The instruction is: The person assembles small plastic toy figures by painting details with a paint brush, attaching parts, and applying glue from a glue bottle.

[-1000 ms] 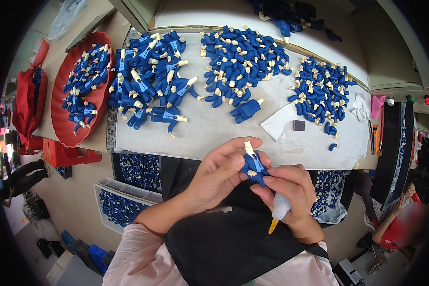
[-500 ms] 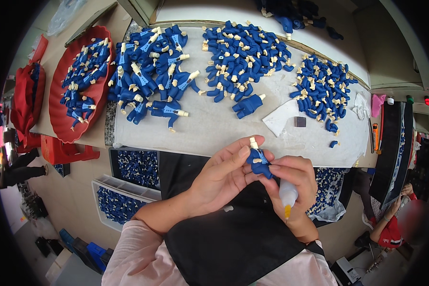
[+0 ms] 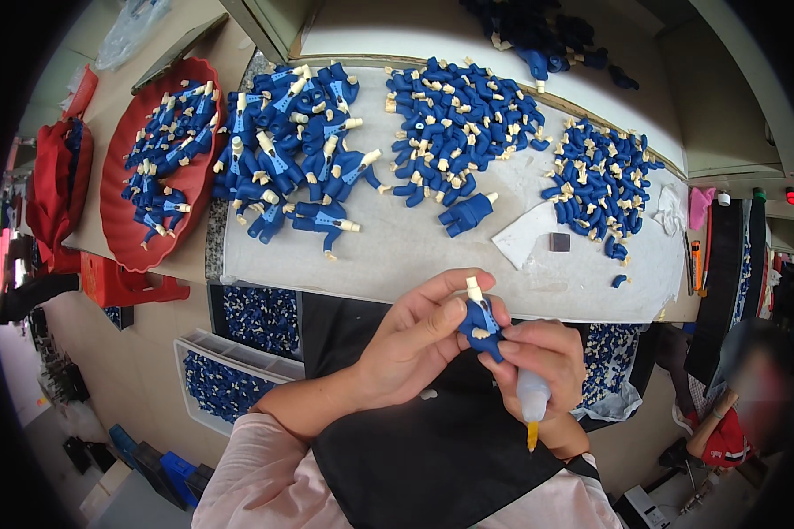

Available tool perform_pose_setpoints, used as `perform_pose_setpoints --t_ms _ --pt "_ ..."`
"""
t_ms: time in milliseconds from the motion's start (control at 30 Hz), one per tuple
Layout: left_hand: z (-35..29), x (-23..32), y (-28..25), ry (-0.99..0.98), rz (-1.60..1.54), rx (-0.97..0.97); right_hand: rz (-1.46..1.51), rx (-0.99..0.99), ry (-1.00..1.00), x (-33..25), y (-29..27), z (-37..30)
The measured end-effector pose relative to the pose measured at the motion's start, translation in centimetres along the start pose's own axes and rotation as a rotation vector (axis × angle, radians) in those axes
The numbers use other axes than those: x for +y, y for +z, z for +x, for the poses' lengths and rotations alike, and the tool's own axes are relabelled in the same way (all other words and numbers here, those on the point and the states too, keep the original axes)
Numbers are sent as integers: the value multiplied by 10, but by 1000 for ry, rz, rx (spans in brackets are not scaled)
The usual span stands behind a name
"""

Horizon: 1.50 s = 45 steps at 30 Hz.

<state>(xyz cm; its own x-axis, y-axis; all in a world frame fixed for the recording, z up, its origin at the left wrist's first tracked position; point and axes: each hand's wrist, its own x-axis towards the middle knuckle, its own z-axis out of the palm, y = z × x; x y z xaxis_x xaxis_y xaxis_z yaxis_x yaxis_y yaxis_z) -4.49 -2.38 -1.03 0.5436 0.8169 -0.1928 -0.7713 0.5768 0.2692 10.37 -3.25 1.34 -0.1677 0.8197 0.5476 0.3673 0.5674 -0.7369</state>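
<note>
A small blue figurine body [image 3: 480, 322] with a cream neck peg and cream hands is pinched between both my hands, over my dark apron. My left hand [image 3: 412, 339] grips it from the left with thumb and fingers. My right hand [image 3: 541, 355] touches its lower right side and also holds a small white glue bottle [image 3: 532, 402] whose orange tip points down.
The white work board [image 3: 397, 247] carries piles of blue figurine parts: large bodies [image 3: 295, 145] at left, a middle heap [image 3: 459, 123], a right heap [image 3: 602, 181]. A red tray [image 3: 119, 216] of parts stands far left. Trays of blue pieces [image 3: 256, 317] sit below the board.
My hands, with the figurine, have shifted slightly right and down. The bottle's tip has swung from slanting lower left to pointing straight down.
</note>
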Motion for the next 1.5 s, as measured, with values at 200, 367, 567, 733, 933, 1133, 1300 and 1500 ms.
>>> perform_pose_setpoints --t_ms 200,367,567,733,933,1133,1300,1500 --pt "0 1 -4 8 47 -114 11 5 -81 -1 0 -4" --pt "4 10 10 -40 150 43 -115 -90 -259 9 -6 -9" --pt "6 11 4 -88 275 117 -161 -206 -174 11 -12 -6" --pt "7 9 -3 -99 13 68 205 -184 329 7 -34 -8" --pt "7 4 3 12 254 169 358 91 422 2 -36 -2" --pt "7 -1 15 287 866 170 477 203 529 7 -19 -5" --pt "6 2 9 379 1150 193 456 185 526 11 -14 -7" --pt "9 1 7 394 1069 237 363 239 487 8 -20 -7"
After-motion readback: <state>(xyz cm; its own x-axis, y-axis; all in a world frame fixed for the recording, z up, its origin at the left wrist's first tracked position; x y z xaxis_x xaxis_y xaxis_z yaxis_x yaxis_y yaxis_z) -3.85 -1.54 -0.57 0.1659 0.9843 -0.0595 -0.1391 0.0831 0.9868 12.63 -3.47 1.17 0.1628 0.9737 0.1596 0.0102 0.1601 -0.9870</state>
